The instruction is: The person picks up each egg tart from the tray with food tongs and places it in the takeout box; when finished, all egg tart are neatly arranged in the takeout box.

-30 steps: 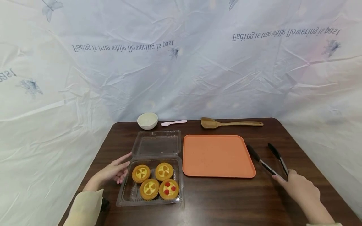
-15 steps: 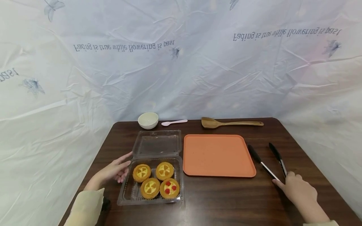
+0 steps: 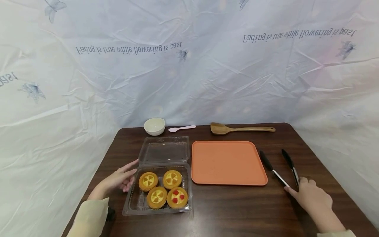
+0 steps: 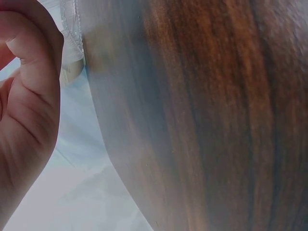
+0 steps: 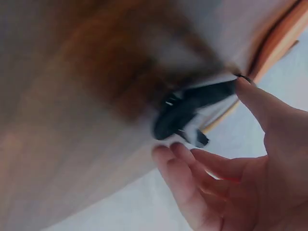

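Observation:
A clear plastic clamshell box (image 3: 160,212) lies with its lid folded back on the dark wooden table. Three tarts topped with yellow wedges (image 3: 148,181) and one tart with red berries (image 3: 177,197) sit inside it. My left hand (image 3: 118,179) rests at the box's left side, fingers relaxed, index fingertip right at the hinge. To the right, my right hand (image 3: 314,197) holds a pair of tongs (image 3: 279,177) near the handle end, between thumb and fingers. The tongs' black-tipped arms are spread and point away from me. The right wrist view shows the tongs (image 5: 207,96) between thumb and fingertips.
An orange tray (image 3: 228,163) lies between the box and the tongs, close to the left tong tip. Along the table's back edge are a white bowl (image 3: 155,126), a pale pink spoon (image 3: 182,128) and a wooden spatula (image 3: 237,129). A printed white cloth (image 3: 189,82) hangs behind.
My right hand has shifted slightly to the left on the tongs. My left hand, the box and the tarts stay as they were.

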### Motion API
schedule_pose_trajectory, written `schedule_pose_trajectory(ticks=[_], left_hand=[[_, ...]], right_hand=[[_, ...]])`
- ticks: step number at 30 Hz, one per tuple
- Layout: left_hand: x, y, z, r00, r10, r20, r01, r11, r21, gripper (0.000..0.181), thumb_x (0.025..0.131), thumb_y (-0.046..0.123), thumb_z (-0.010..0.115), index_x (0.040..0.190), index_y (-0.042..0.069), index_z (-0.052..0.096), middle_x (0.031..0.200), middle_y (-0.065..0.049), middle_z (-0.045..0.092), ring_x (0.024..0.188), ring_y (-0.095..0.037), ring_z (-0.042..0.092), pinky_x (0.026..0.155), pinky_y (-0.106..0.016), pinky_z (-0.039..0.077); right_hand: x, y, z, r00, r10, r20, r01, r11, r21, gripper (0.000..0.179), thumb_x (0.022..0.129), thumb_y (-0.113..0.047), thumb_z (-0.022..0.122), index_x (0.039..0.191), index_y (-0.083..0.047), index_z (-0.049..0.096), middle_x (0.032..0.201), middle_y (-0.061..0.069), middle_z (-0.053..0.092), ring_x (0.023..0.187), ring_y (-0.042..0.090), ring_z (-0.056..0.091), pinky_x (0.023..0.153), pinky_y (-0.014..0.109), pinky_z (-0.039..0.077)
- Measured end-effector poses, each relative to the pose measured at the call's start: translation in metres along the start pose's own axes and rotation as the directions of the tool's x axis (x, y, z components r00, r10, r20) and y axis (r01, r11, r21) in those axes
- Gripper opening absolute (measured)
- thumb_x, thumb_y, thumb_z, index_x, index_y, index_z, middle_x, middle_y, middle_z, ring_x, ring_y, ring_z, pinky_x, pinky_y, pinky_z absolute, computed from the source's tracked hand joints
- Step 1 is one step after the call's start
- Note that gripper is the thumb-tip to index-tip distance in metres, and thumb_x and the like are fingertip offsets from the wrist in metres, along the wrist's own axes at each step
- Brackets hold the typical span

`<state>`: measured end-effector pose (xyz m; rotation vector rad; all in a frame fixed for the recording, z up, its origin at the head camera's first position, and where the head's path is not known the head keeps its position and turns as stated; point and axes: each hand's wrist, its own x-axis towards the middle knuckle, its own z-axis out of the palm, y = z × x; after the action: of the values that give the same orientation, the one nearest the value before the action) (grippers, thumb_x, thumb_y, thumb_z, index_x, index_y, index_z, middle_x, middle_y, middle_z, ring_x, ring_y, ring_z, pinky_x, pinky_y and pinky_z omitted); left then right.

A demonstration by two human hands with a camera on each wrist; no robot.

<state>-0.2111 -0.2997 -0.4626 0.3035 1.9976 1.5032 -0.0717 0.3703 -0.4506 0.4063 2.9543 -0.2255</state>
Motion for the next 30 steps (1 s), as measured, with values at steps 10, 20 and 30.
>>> schedule_pose_trajectory(ticks=[10, 20, 30], left_hand=[[-0.001, 0.001, 0.000, 1.000, -0.004, 0.002, 0.004, 1.000, -0.002, 0.063, 0.106, 0.028, 0.039, 0.156, 0.013, 0.003, 0.071, -0.006, 0.054, 0.054, -0.016, 0.051, 0.050, -0.028, 0.049], [-0.002, 0.003, 0.000, 1.000, 0.002, 0.008, -0.002, 1.000, 0.004, 0.063, 0.106, 0.028, 0.039, 0.155, 0.011, 0.003, 0.071, -0.007, 0.053, 0.054, -0.017, 0.051, 0.050, -0.028, 0.049], [0.000, -0.001, 0.000, 1.000, 0.013, 0.012, -0.013, 1.000, -0.005, 0.064, 0.106, 0.027, 0.039, 0.155, 0.011, 0.003, 0.070, -0.007, 0.053, 0.053, -0.017, 0.052, 0.049, -0.029, 0.049]], right_hand=[[0.000, -0.043, -0.012, 0.849, -0.210, -0.484, 0.247, 0.969, 0.014, 0.048, 0.087, -0.036, 0.071, 0.115, 0.002, 0.063, 0.103, 0.030, 0.055, 0.056, 0.027, 0.054, 0.033, 0.030, 0.030], [0.011, -0.096, -0.018, 0.885, -0.277, -0.374, 0.358, 0.919, 0.167, 0.046, 0.094, -0.045, 0.061, 0.118, -0.006, 0.066, 0.082, -0.002, 0.057, 0.056, 0.011, 0.045, 0.044, 0.028, 0.034], [0.032, -0.138, -0.001, 0.912, -0.309, -0.269, 0.381, 0.880, 0.284, 0.058, 0.092, -0.059, 0.053, 0.126, -0.014, 0.063, 0.095, -0.001, 0.063, 0.052, 0.012, 0.045, 0.043, 0.031, 0.036]])
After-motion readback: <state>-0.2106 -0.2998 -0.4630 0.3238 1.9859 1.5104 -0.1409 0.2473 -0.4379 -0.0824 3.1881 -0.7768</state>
